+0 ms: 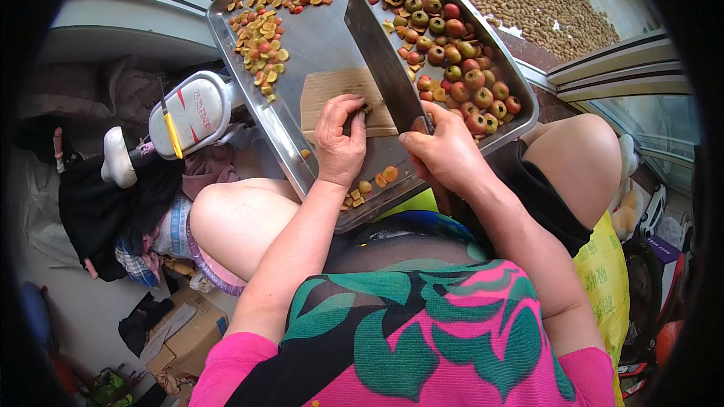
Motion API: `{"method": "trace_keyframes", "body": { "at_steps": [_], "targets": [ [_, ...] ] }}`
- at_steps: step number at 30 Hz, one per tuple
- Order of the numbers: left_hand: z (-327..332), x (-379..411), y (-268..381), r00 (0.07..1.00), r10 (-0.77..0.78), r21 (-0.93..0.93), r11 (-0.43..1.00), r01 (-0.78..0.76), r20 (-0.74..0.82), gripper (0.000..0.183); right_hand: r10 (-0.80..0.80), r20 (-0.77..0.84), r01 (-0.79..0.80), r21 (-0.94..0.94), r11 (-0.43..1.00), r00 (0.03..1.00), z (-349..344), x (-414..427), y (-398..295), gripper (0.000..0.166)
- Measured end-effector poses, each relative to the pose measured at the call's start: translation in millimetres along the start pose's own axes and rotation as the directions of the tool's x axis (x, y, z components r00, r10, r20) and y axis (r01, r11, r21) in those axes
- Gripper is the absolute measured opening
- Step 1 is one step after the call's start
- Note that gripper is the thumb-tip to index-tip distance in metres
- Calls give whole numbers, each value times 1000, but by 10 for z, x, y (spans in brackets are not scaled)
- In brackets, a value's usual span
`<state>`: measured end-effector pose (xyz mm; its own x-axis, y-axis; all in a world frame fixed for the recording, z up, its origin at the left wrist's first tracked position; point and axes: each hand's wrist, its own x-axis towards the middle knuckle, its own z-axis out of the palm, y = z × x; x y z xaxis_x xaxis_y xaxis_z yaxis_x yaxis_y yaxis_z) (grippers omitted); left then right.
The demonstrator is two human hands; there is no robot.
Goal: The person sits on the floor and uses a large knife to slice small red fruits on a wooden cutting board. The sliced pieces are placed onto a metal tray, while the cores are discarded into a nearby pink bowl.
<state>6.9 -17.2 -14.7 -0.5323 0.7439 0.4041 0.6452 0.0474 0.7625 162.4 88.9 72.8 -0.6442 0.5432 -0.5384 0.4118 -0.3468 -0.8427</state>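
My right hand (444, 144) grips the handle of a broad kitchen cleaver (384, 59), its blade pointing up and away over the tray. With fingertips and thumb, my left hand (341, 135) pinches a small dark-topped fruit (366, 108), mostly hidden by the fingers. Under that hand lies a piece of corrugated cardboard (322, 90) in a large metal tray (271, 118). Whole red and green hawthorn-like fruits (472, 82) fill the tray's right side. Cut slices (266, 45) are spread along its left and far sides. A few pieces (387, 175) lie near the front edge.
Left of the tray, a yellow-handled knife (172, 133) rests on a white oval seat or lid (203, 107). Peanuts in shells (531, 0) cover the floor at upper right. A cardboard box (195, 330) stands at lower left, and a yellow sack (602, 277) at right.
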Motion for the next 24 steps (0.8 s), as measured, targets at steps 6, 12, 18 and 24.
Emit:
{"method": "trace_keyframes", "body": {
  "at_steps": [6,12,18,24],
  "targets": [
    [-16,-28,42,1000,-22,60,998,23,-7,20,18,47,-21,70,997,999,-2,-61,-21,38],
    [9,-69,42,990,-131,-19,991,131,-59,17,-1,82,-4,68,998,997,8,-104,0,36],
    [-8,-35,45,997,-54,31,998,55,-55,15,9,97,-13,40,999,995,16,-153,-12,34],
    [6,-41,12,997,-49,47,998,52,-61,15,-29,94,32,-34,999,995,33,-167,42,37]
  ]
}}
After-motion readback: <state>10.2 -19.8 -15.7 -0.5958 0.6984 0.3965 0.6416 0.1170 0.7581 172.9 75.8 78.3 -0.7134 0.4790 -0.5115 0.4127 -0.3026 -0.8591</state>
